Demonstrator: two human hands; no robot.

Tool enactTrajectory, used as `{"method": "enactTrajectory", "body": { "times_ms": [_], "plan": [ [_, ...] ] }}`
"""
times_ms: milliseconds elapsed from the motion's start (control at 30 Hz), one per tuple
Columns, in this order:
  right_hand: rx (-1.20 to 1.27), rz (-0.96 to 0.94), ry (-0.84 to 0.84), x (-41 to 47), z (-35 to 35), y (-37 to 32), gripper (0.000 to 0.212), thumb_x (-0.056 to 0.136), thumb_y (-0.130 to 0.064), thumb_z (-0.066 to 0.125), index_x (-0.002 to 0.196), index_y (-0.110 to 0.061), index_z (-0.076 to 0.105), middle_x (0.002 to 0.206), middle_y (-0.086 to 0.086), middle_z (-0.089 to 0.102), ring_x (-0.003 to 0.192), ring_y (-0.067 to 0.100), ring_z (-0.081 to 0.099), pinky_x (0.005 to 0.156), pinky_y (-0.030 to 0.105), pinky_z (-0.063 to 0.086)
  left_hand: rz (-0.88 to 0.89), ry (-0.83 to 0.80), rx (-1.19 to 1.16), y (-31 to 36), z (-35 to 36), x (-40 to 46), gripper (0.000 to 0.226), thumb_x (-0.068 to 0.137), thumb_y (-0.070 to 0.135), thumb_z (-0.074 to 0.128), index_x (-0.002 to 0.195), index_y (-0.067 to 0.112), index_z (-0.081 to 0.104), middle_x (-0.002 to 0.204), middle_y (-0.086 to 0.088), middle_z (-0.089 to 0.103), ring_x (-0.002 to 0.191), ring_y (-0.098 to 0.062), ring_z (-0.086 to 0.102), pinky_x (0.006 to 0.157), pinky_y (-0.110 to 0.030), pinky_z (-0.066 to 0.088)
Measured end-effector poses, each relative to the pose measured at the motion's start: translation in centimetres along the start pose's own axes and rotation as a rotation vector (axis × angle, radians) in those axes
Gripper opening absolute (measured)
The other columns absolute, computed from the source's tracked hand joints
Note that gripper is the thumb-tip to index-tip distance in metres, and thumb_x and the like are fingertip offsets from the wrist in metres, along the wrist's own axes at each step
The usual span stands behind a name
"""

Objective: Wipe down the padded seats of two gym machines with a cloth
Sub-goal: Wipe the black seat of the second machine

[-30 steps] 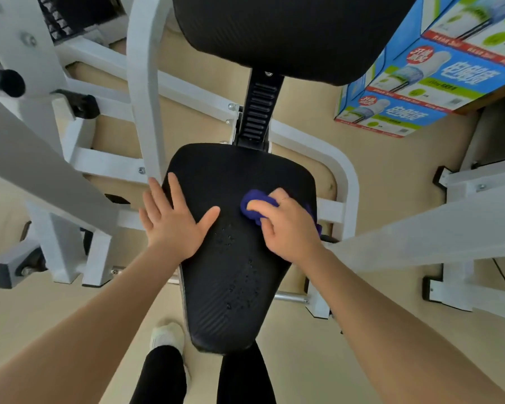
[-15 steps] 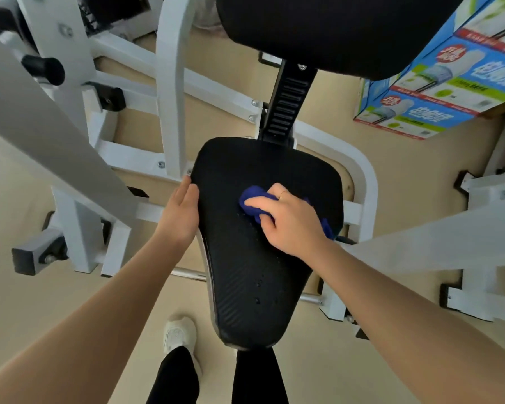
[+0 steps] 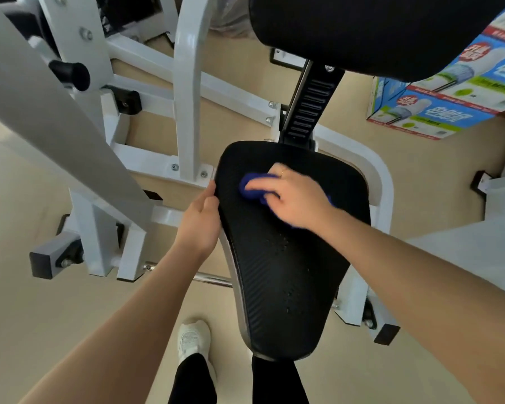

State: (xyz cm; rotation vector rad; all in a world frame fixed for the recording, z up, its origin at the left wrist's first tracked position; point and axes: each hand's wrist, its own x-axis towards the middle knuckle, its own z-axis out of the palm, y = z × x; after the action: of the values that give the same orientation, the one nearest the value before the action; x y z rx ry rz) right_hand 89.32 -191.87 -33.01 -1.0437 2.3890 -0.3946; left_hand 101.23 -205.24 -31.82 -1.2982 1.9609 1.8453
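A black padded seat [image 3: 283, 272] on a white gym machine fills the middle of the head view, with a black backrest pad [image 3: 376, 30] above it. My right hand [image 3: 295, 193] presses a blue cloth [image 3: 252, 188] flat on the upper part of the seat; most of the cloth is hidden under my palm. My left hand [image 3: 201, 220] grips the seat's left edge, fingers curled over the rim. Small water droplets speckle the seat below the cloth.
White machine frame bars [image 3: 187, 83] and a slanted grey arm [image 3: 41, 112] crowd the left. Blue printed boxes [image 3: 449, 106] lie on the beige floor at upper right. Another white frame [image 3: 493, 243] is on the right. My white shoe [image 3: 193, 339] stands below the seat.
My right hand has slid the cloth up and left across the seat. My left hand moved from lying flat on the seat to gripping its left edge.
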Motion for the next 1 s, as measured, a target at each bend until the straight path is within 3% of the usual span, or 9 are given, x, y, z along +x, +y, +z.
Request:
{"method": "enactTrajectory", "body": {
  "times_ms": [133,200,367,533,667,833,933,967,1000],
  "plan": [
    [0.044,0.257,0.161,3.7,0.4,-0.4,0.038,0.094,-0.02,0.043,0.126,-0.037,0.053,0.123,0.003,0.048,0.104,0.025,0.055,0.079,0.037,0.048,0.006,-0.059,-0.008,-0.5,-0.5,-0.1,0.049,0.095,0.04,0.029,0.14,0.026,0.039,0.144,0.006,0.042,0.134,-0.012,0.035,0.114,-0.04,0.027],
    [0.038,0.159,0.106,3.0,1.1,-2.7,0.037,0.092,-0.021,0.046,0.124,-0.037,0.055,0.12,0.001,0.049,0.102,0.024,0.056,0.078,0.036,0.047,-0.059,-0.099,-0.127,-0.6,-1.1,0.3,0.057,0.091,0.055,0.026,0.137,0.026,0.044,0.141,0.005,0.046,0.131,-0.01,0.039,0.113,-0.039,0.026],
    [0.08,-0.23,-0.112,-0.4,1.3,-6.3,0.034,0.088,-0.018,0.051,0.114,-0.037,0.064,0.11,-0.001,0.053,0.092,0.017,0.055,0.067,0.031,0.039,-0.217,-0.221,-0.558,-1.4,-2.3,1.6,0.059,0.098,0.049,0.013,0.137,0.016,0.042,0.143,-0.004,0.046,0.132,-0.018,0.04,0.115,-0.037,0.022],
    [0.063,-0.025,0.025,4.6,0.8,-3.7,0.036,0.088,-0.018,0.048,0.114,-0.039,0.063,0.109,0.001,0.055,0.099,0.025,0.056,0.077,0.037,0.045,-0.162,-0.153,-0.453,-1.4,-1.8,1.3,0.062,0.098,0.051,0.013,0.141,0.013,0.037,0.147,-0.002,0.04,0.139,-0.011,0.03,0.118,-0.029,0.015],
    [0.082,-0.151,-0.162,0.2,0.3,-5.2,0.029,0.084,-0.014,0.053,0.102,-0.03,0.068,0.098,0.001,0.055,0.089,0.018,0.055,0.075,0.041,0.047,-0.217,-0.199,-0.47,-0.8,-1.8,0.5,0.059,0.098,0.051,0.013,0.141,0.019,0.038,0.149,0.003,0.036,0.139,-0.007,0.026,0.118,-0.032,0.007],
    [0.009,-0.406,-0.352,-7.0,-0.1,-5.4,0.035,0.076,-0.016,0.051,0.102,-0.031,0.068,0.096,-0.001,0.057,0.077,0.016,0.056,0.066,0.035,0.048,-0.186,-0.188,-0.325,0.7,-1.2,-0.7,0.056,0.097,0.05,0.02,0.139,0.018,0.04,0.134,0.004,0.047,0.13,-0.008,0.038,0.1,-0.022,0.024],
    [-0.028,-0.293,-0.192,-4.4,0.3,-4.1,0.041,0.085,-0.016,0.052,0.121,-0.035,0.06,0.109,0.001,0.054,0.078,0.012,0.051,0.063,0.029,0.044,-0.176,-0.15,-0.253,0.5,-0.5,-1.5,0.031,0.1,0.039,0.026,0.107,0.027,0.055,0.095,0.02,0.054,0.086,0.002,0.049,0.069,0.005,0.033],
    [-0.023,-0.199,-0.101,-3.5,0.6,-3.6,0.043,0.086,-0.017,0.051,0.124,-0.037,0.057,0.112,0.002,0.052,0.081,0.013,0.051,0.065,0.031,0.046,-0.157,-0.125,-0.22,0.3,-0.2,-1.9,0.026,0.101,0.033,0.028,0.1,0.029,0.055,0.094,0.02,0.054,0.087,-0.003,0.051,0.062,0.008,0.032],
    [-0.014,-0.089,-0.025,-2.7,0.8,-3.1,0.043,0.087,-0.017,0.051,0.125,-0.037,0.055,0.114,0.003,0.051,0.087,0.016,0.053,0.07,0.034,0.048,-0.127,-0.089,-0.207,0.0,0.0,-1.9,0.026,0.101,0.029,0.029,0.108,0.031,0.054,0.107,0.019,0.055,0.102,-0.007,0.05,0.072,0.008,0.028]
  ]
}}
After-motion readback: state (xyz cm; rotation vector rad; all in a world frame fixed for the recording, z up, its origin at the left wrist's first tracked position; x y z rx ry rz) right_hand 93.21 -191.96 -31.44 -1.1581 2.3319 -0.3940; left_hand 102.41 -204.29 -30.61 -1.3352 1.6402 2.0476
